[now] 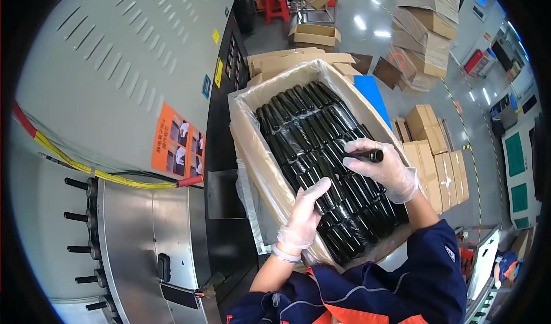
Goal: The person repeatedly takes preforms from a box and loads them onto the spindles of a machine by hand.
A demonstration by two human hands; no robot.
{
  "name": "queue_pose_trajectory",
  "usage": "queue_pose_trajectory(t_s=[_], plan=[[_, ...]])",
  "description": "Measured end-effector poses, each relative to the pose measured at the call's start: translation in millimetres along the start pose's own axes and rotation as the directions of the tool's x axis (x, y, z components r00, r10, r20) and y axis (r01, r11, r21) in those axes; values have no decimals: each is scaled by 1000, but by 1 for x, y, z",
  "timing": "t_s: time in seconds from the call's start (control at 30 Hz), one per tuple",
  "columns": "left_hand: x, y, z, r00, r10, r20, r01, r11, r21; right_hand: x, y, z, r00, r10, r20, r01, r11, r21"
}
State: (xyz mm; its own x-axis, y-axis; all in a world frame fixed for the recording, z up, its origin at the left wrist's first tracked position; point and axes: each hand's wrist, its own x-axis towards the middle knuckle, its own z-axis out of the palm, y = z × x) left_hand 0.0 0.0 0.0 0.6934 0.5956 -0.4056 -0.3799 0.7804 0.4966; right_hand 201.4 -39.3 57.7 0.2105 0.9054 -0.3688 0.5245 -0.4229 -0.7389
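A carton point(268, 192) lined with clear plastic holds rows of glossy black tubes point(310, 132), with clear film between the layers. My right hand point(387, 172), in a thin translucent glove, is closed around one black tube point(375, 156) just above the rows; one round end points to the right. My left hand point(303, 218), gloved the same way, rests on the tubes at the carton's near left side. Its thumb is stretched out over them. The other fingers of that hand are mostly hidden, so I cannot tell whether they grip a tube.
At left stands a grey machine cabinet point(115, 94) with an orange instruction sheet point(178, 142), a yellow cable point(123, 173) and black spindles point(80, 216). Stacked cartons point(427, 134) stand at right. Beyond are an opened carton point(314, 36) and a red stool point(276, 7).
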Motion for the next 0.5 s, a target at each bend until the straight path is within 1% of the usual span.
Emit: queue_pose_trajectory(t_s=[0.03, 0.07, 0.1, 0.13, 0.17, 0.2, 0.23, 0.27, 0.3, 0.33, 0.37, 0.4, 0.43, 0.47, 0.5], plan=[[1, -2, -1, 1000, 9, -2, -9, 1000, 2, -1, 3, 1, 977, -212, -31, 213, 977, 28], [1, -2, 0, 1000, 19, -4, -19, 1000, 3, 0, 5, 3, 908, -413, -67, 416, 908, 48], [-2, 4, -2, 1000, 22, -15, -21, 1000, 21, 4, 5, 11, 905, -420, -73, 424, 903, 66], [-3, 5, 1, 1000, 23, -17, -23, 1000, 18, 6, 9, 13, 902, -432, -25, 419, 859, 296], [-3, 5, 3, 999, 26, -19, -25, 1000, 18, 8, 10, 14, 891, -454, 17, 383, 770, 510], [-2, 4, 2, 1000, 26, -17, -26, 999, 18, 8, 10, 10, 907, -395, 145, 230, 754, 615], [0, 1, -1, 998, 33, -49, -33, 999, 0, 8, 11, 12, 907, -394, 146, 229, 755, 614], [2, -2, -4, 996, 40, -80, -41, 999, -19, 8, 13, 18, 886, -439, 148, 248, 720, 648], [5, -5, -8, 996, 41, -79, -42, 999, -22, 8, 15, 24, 863, -484, 148, 266, 683, 680], [8, -9, -13, 995, 39, -91, -43, 998, -40, 10, 15, 34, 870, -480, 109, 314, 711, 629], [10, -12, -17, 994, 38, -103, -44, 997, -58, 7, 11, 40, 889, -458, 8, 349, 689, 636], [9, -12, -14, 989, 51, -138, -55, 998, -21, 5, 4, 36, 937, -348, -28, 302, 767, 567], [8, -13, -9, 989, 51, -138, -55, 998, -24, 3, -4, 32, 969, -235, -74, 240, 834, 497], [6, -13, -4, 987, 77, -140, -73, 997, 33, 1, -7, 34, 982, -139, -129, 189, 734, 652], [3, -11, 2, 985, 104, -138, -92, 992, 91, 3, -5, 34, 981, -99, -170, 182, 781, 598]])
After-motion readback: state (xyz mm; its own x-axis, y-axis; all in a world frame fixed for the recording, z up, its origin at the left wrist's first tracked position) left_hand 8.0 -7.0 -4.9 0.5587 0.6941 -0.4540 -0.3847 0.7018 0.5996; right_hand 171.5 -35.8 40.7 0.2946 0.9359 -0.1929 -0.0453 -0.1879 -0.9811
